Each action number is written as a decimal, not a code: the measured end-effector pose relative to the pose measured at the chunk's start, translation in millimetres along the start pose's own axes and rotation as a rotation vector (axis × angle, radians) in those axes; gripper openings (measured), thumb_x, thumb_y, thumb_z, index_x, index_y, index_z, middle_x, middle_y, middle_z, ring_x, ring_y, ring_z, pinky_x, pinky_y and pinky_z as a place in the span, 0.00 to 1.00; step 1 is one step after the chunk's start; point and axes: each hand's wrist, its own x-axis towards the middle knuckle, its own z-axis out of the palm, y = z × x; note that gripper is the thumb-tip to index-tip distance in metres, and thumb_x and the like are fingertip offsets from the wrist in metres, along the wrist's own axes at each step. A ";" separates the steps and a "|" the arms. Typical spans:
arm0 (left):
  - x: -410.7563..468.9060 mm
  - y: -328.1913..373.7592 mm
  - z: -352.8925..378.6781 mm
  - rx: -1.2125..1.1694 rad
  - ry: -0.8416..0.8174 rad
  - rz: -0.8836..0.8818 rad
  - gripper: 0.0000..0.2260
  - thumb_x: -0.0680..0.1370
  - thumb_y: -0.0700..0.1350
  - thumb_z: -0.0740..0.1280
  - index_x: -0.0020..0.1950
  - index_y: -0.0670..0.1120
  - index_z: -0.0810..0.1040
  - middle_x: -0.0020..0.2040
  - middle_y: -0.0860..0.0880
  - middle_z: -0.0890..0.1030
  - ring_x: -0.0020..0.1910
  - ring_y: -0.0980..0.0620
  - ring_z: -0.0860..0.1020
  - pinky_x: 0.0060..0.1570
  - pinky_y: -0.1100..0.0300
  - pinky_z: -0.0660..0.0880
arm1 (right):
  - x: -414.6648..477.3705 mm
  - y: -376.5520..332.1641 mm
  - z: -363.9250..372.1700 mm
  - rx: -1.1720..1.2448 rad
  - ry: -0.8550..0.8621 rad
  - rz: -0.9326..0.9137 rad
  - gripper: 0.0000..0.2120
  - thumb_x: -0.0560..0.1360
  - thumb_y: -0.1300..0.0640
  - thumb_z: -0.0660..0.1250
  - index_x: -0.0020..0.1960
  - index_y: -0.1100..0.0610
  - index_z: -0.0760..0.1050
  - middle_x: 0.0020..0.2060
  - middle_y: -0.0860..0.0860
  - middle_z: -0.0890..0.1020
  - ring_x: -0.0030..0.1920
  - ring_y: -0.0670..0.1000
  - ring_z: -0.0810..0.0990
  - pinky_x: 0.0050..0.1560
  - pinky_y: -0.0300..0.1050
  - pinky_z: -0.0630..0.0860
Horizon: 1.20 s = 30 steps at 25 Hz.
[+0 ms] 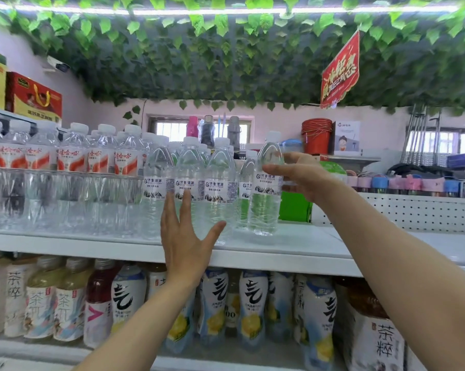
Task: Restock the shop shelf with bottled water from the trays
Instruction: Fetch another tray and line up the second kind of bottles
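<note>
**Another water bottle at the end of the row**

From the head camera, looking at the shelving: the right hand point(303, 180) reaches in from the right and grips a clear water bottle point(265, 202) near the top of its label, one digit across the front and others showing behind the neck. The bottle stands upright at the right end of the upper shelf point(292, 247), just beside a row of matching bottles with blue-and-white labels point(189, 183). Whether its base is fully down on the shelf, I cannot tell.

The left hand point(184, 245) is spread wide in front of that row. Its fingers are straight, their tips lying against the labels, and its thumb juts out to the right. It holds nothing.

Further left on the same shelf stand water bottles with red labels point(73, 162). The shelf below carries tea and other drink bottles point(252, 306). Green plastic leaves point(226, 62) cover the ceiling, with a red hanging sign point(339, 70) to the right. Red buckets point(316, 137) are stacked beyond the shelf, and a red gift box point(33, 99) sits high on the left.
</note>
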 end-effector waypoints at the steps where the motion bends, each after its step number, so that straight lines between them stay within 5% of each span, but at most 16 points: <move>1: -0.4 -3.6 3.4 0.035 -0.018 0.009 0.44 0.71 0.71 0.62 0.81 0.62 0.45 0.82 0.58 0.39 0.81 0.53 0.41 0.79 0.47 0.47 | 7.1 7.6 1.7 -0.008 0.005 0.011 0.29 0.69 0.61 0.80 0.69 0.56 0.75 0.53 0.53 0.86 0.48 0.49 0.84 0.40 0.43 0.75; 7: -1.9 -12.3 13.4 0.152 0.030 0.032 0.45 0.71 0.73 0.59 0.81 0.61 0.42 0.82 0.54 0.38 0.81 0.49 0.44 0.77 0.46 0.54 | 36.7 34.0 10.3 -0.017 -0.008 0.045 0.33 0.69 0.62 0.80 0.72 0.59 0.72 0.50 0.54 0.86 0.42 0.48 0.87 0.33 0.39 0.79; 13: -2.3 -16.5 16.2 0.206 0.056 0.069 0.45 0.71 0.74 0.56 0.82 0.58 0.44 0.83 0.52 0.39 0.81 0.47 0.46 0.76 0.45 0.56 | 54.3 38.5 21.4 -0.078 -0.041 0.053 0.32 0.70 0.61 0.79 0.71 0.58 0.73 0.54 0.56 0.86 0.49 0.51 0.86 0.39 0.42 0.78; 17: -2.3 -19.9 18.9 0.232 0.082 0.082 0.45 0.72 0.74 0.56 0.83 0.56 0.46 0.83 0.50 0.42 0.81 0.45 0.48 0.74 0.44 0.60 | 58.4 38.8 25.1 -0.132 -0.056 0.041 0.29 0.70 0.60 0.79 0.70 0.58 0.75 0.55 0.56 0.86 0.51 0.52 0.86 0.44 0.45 0.81; 21: -2.2 -20.6 20.9 0.253 0.096 0.106 0.45 0.73 0.74 0.56 0.83 0.54 0.46 0.83 0.48 0.42 0.81 0.46 0.48 0.74 0.46 0.58 | 51.3 41.2 26.4 -0.131 -0.047 0.020 0.26 0.70 0.59 0.79 0.67 0.56 0.78 0.54 0.56 0.86 0.54 0.55 0.86 0.61 0.55 0.81; 27: -2.3 -16.5 16.7 0.253 0.060 0.086 0.45 0.73 0.73 0.57 0.83 0.53 0.46 0.83 0.47 0.42 0.81 0.46 0.46 0.74 0.52 0.50 | 64.2 70.0 23.0 -0.174 0.011 -0.004 0.49 0.51 0.35 0.85 0.68 0.49 0.78 0.54 0.56 0.86 0.56 0.60 0.85 0.62 0.62 0.79; 30: -1.2 -14.2 12.8 0.226 0.024 0.071 0.45 0.73 0.72 0.58 0.83 0.53 0.45 0.83 0.47 0.40 0.81 0.47 0.44 0.74 0.53 0.47 | 20.5 39.2 42.8 -0.353 0.057 0.011 0.43 0.66 0.39 0.80 0.75 0.55 0.70 0.65 0.56 0.80 0.62 0.58 0.80 0.67 0.57 0.76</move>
